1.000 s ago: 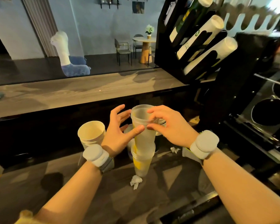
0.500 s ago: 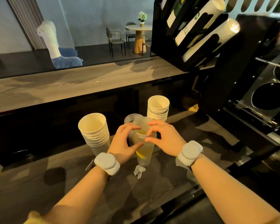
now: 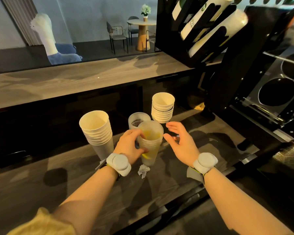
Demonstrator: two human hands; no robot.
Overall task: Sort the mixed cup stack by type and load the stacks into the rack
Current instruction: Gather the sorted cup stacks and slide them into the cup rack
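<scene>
On the tabletop (image 3: 185, 167), between two paper cup stacks, the clear cup stack (image 3: 150, 145) stands held only by the left hand (image 3: 130, 146), fingers wrapped around it; the right hand (image 3: 181, 143) hovers beside, fingers spread. One-handed, it might tip or jam.

One head-worn camera looks forward and down, close over the dark wood-grain worktop (image 3: 185, 170). Its far edge meets the frame's middle.
</scene>
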